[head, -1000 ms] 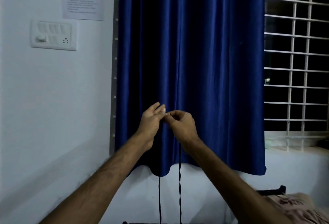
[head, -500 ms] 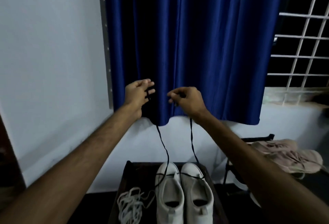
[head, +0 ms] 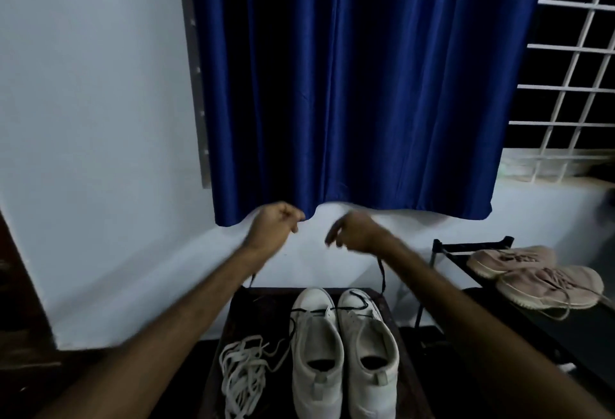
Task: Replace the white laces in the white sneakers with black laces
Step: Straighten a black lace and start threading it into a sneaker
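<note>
- wall (head: 83,119): plain and pale. It fills the left side and runs behind the table (head: 229,325).
- white laces (head: 243,372): a loose tangled pile on the table, just left of the left sneaker (head: 316,355).
- table: dark top, set against the wall below the curtain (head: 349,85). It carries the white laces and both sneakers.
- left hand (head: 273,229): above the table's far edge, at the curtain hem. The grip is curled tight. One strand of the black lace (head: 382,274) rises to it and passes behind the wrist. The pinch point is blurred.
- left sneaker: upright on its sole, long axis running away from the person, toe to the wall, heel nearest the camera.
- black lace: lies crosswise over the toe ends of both sneakers. One strand rises toward each hand.
- right sneaker (head: 367,355): side by side with the left sneaker and touching it, same heading.
- right hand (head: 356,232): level with the left hand and apart from it. The grip is curled downward, with the other lace strand running up under the wrist. It is blurred.
- curtain: blue, hanging over the left part of the window.
- grille (head: 572,85): white bars, dark behind.
- rack (head: 439,245): black, right of the table. It carries a pair of beige shoes (head: 532,272).
</note>
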Demonstrator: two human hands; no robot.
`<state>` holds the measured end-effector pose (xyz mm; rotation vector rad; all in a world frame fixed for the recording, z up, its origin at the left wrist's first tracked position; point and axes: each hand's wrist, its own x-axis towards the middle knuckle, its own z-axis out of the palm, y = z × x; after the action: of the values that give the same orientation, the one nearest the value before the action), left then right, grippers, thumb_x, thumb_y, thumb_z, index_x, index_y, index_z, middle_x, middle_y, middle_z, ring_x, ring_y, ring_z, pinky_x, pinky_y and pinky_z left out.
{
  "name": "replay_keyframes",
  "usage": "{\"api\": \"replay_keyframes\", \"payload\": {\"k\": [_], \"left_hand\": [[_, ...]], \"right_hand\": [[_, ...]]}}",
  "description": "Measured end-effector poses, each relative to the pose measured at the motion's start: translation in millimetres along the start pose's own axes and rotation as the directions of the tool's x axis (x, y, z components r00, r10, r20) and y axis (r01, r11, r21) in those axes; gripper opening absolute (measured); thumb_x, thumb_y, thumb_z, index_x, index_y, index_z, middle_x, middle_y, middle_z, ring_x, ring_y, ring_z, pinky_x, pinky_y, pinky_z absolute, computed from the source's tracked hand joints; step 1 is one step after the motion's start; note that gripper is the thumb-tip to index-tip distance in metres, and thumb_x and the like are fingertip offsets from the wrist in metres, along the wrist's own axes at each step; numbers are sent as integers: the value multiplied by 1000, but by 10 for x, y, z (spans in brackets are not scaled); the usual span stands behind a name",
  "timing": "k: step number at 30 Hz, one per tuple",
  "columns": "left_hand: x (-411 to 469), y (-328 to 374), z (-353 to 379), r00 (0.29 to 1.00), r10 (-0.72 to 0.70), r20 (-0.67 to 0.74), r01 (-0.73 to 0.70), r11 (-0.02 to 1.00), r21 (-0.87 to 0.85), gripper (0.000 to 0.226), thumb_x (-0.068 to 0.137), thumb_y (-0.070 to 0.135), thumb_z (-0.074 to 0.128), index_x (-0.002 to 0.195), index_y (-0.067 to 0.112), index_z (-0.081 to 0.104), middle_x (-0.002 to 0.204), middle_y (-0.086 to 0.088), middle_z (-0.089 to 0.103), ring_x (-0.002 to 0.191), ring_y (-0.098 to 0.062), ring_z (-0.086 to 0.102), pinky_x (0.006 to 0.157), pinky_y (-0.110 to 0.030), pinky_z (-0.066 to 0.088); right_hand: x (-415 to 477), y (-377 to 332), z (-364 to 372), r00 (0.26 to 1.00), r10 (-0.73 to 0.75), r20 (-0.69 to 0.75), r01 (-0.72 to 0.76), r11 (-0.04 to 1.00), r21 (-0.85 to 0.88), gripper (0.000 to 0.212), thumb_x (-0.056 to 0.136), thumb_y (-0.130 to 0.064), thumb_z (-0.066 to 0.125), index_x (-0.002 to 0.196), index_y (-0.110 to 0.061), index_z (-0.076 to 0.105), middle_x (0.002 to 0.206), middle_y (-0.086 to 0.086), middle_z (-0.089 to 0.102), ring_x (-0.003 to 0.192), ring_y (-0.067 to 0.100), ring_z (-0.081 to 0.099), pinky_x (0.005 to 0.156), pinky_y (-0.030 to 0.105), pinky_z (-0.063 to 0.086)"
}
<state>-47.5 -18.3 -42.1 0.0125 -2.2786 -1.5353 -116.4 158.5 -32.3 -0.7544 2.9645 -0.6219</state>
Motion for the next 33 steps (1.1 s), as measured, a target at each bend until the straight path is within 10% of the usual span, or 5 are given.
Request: {"api": "replay_keyframes", "payload": {"k": [6, 22, 27, 33], "left_hand": [[-432, -755, 394, 967, -211, 144, 195, 974, 114, 16, 94, 15, 54, 83, 17, 65, 72, 2, 75, 70, -10, 63, 64, -25, 44], [-549, -1051, 620, 955, -257, 147, 242, 963, 115, 15, 95, 19, 55, 85, 12, 64, 69, 5, 75, 74, -22, 70, 70, -36, 54], [-576, -1059, 619, 948, -284, 144, 275, 958, 84, 17, 95, 16, 57, 82, 8, 63, 71, 0, 75, 41, -4, 48, 49, -20, 37], [-434, -674, 417, 941, -325, 100, 336, 930, -146, 14, 96, 12, 57, 90, 5, 68, 92, -9, 72, 66, -17, 56, 54, -22, 45]], "right_hand": [[-195, 332, 889, 975, 139, 173, -112, 982, -153, 30, 81, -36, 69, 100, -14, 74, 105, 8, 71, 99, 25, 66, 77, 29, 50], [-264, 414, 1033, 971, 105, 213, -46, 962, -268, 36, 91, -36, 56, 112, -7, 63, 121, 16, 62, 112, 31, 59, 84, 33, 46], [-317, 303, 999, 989, 26, 144, 60, 823, -564, 33, 95, -23, 48, 123, -8, 57, 128, 14, 56, 117, 33, 57, 93, 40, 46], [-132, 229, 595, 997, 57, -44, -58, 998, -21, 15, 86, -12, 63, 93, -14, 75, 98, 9, 72, 84, 19, 68, 76, 28, 54]]}}
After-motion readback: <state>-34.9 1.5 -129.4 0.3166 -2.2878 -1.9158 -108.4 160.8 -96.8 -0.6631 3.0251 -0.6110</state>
